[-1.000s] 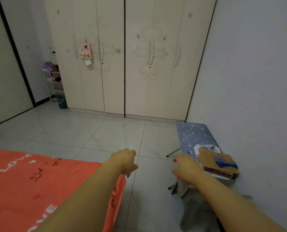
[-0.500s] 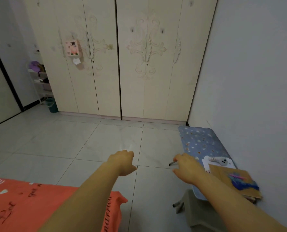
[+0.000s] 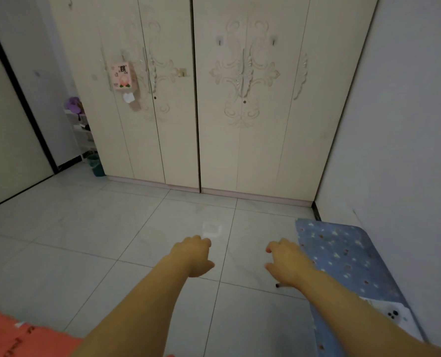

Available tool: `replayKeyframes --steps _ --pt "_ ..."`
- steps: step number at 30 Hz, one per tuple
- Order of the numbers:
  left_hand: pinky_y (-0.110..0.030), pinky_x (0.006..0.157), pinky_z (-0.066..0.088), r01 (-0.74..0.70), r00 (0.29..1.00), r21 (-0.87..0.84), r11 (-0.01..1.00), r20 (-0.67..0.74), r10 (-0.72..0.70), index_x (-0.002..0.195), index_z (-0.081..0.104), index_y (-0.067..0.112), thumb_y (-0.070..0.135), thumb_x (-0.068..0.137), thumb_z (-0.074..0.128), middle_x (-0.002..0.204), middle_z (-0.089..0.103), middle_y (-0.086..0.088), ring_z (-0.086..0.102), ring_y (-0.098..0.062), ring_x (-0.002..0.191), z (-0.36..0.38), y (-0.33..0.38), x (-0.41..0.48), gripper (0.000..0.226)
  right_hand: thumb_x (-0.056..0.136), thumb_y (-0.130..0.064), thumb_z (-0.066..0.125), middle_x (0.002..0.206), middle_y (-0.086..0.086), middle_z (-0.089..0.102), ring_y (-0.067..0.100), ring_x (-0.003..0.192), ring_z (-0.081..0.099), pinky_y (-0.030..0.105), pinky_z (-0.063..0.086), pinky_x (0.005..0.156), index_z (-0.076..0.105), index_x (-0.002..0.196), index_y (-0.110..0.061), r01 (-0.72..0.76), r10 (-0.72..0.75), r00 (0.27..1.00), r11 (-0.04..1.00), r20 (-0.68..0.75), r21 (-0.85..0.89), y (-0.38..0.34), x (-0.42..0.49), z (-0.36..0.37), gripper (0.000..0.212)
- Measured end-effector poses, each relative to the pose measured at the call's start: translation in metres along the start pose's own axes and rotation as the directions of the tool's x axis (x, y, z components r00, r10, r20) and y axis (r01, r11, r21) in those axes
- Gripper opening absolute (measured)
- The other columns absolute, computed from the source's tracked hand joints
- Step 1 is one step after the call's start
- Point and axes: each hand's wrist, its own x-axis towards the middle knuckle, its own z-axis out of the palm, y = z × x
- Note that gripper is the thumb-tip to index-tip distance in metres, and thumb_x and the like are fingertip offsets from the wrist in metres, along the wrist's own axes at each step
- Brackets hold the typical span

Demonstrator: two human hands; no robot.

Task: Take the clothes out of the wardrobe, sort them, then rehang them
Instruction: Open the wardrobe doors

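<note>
Wardrobe (image 3: 222, 130) at upper centre of frame, doors closed, left hand (image 3: 192, 255) and right hand (image 3: 287, 262) extended at lower centre, fingers (image 3: 271, 248) loosely curled, holding nothing, blue board (image 3: 343, 256) at lower right

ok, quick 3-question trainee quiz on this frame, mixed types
1. True or false: the wardrobe doors are open.
2. What hangs on one wardrobe door? A) tissue box B) mirror C) coat
3. Fill in: the left hand and right hand hold ____.

Key: 1 false (all doors are closed); 2 A; 3 nothing.
</note>
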Motion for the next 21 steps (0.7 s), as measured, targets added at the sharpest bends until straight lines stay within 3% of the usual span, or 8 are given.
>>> replayKeyframes --steps 6,21 --pt "-0.039 0.103 0.038 -0.001 1.0 0.012 1.0 -0.007 0.001 0.143 0.031 0.016 0.042 0.094 0.048 0.142 0.037 -0.008 0.041 -0.027 0.125 -0.025 -0.009 0.093 0.058 0.096 -0.033 0.047 0.133 0.011 0.041 0.026 0.12 0.043 0.034 0.04 0.099 0.04 0.134 -0.014 0.035 -0.035 0.999 0.999 0.009 0.007 0.013 0.093 -0.013 0.043" --pt "-0.039 0.104 0.036 -0.037 0.999 0.008 0.999 -0.029 0.037 0.144 0.03 0.015 0.042 0.095 0.048 0.144 0.036 -0.009 0.039 -0.027 0.128 -0.127 -0.097 0.373 0.059 0.096 -0.034 0.048 0.134 0.009 0.04 0.025 0.123 0.04 0.033 0.038 0.1 0.04 0.135 -0.015 -0.039 0.039 0.999 0.999 -0.013 0.01 0.003 0.379 -0.08 0.044"
